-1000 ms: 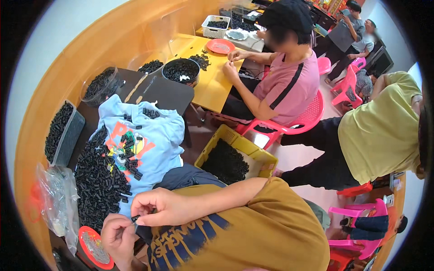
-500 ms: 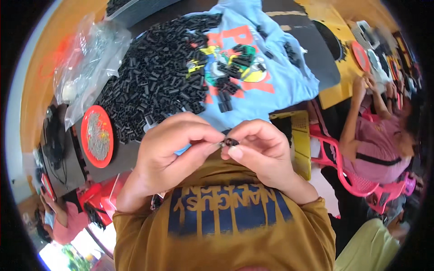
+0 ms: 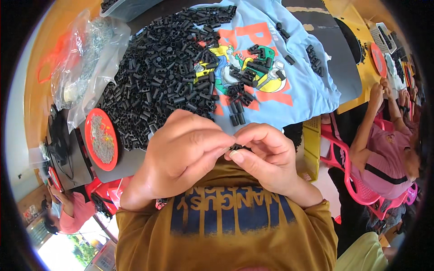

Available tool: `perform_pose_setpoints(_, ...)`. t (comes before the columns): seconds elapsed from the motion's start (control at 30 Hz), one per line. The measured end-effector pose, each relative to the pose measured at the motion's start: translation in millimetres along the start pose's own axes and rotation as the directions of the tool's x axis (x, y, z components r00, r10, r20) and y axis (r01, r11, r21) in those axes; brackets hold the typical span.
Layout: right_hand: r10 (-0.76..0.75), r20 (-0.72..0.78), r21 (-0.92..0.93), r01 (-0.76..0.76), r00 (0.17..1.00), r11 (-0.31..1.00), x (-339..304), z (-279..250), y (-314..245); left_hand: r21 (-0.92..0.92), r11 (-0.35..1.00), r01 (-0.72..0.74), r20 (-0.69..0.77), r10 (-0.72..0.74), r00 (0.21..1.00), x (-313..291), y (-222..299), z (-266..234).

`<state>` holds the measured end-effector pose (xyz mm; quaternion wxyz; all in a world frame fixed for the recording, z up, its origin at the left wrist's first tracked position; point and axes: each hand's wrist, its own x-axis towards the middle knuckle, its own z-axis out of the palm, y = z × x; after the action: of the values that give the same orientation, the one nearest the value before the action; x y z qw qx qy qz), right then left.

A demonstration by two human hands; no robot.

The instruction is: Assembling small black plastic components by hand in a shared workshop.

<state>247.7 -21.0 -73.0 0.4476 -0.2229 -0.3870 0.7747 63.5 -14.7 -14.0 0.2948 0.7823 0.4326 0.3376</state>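
Observation:
In front of my chest both hands meet at the fingertips around a small black plastic part (image 3: 236, 147). My left hand (image 3: 185, 147) is closed, thumb and forefinger pinched at the part's left end; whatever else sits between those tips is hidden. My right hand (image 3: 270, 156) grips the part's other side between thumb and curled fingers. Just beyond them, a large heap of black tube-shaped parts (image 3: 158, 77) covers the left of a light blue printed shirt (image 3: 300, 101) spread on the table. A red plate (image 3: 115, 142) of thin metal pieces lies left of my left hand.
A clear plastic bag (image 3: 83, 67) lies at the far left, near a grey bin (image 3: 131, 10) at the back. Right of me stand a yellow crate (image 3: 312, 153) and a pink chair (image 3: 346, 165) with a seated person in pink (image 3: 379, 156). Another person (image 3: 74, 212) sits lower left.
The view has shifted slightly, moving the table in the picture. My left hand has turned and come closer over the black part; the shiny bit seen at its fingertips is now hidden.

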Motion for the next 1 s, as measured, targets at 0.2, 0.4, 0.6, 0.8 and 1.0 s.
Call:
perform_pose_setpoints(0.2,0.020,0.012,0.028,-0.020,1.000,0.999,5,3,5,0.104,0.993,-0.063,-0.004,0.064,0.998,-6,-8,-2)
perform_pose_setpoints(0.4,0.073,0.089,0.199,-0.090,0.993,0.976,10,7,10,0.124,0.986,-0.114,-0.129,0.130,0.983,-19,-16,6)
perform_pose_setpoints(0.6,0.074,0.162,-0.175,-0.046,0.984,0.984,18,10,10,0.128,0.983,-0.135,-0.164,0.155,0.974,-29,-24,1)
perform_pose_setpoints(0.8,-0.003,0.054,-0.331,0.021,0.999,0.944,27,10,20,0.323,0.945,-0.052,-0.184,0.117,0.976,-25,-43,-19)
perform_pose_setpoints(1.0,-0.018,0.109,-0.449,0.065,0.994,0.891,30,6,19,0.546,0.835,0.072,0.080,-0.137,0.987,-15,-40,-14)
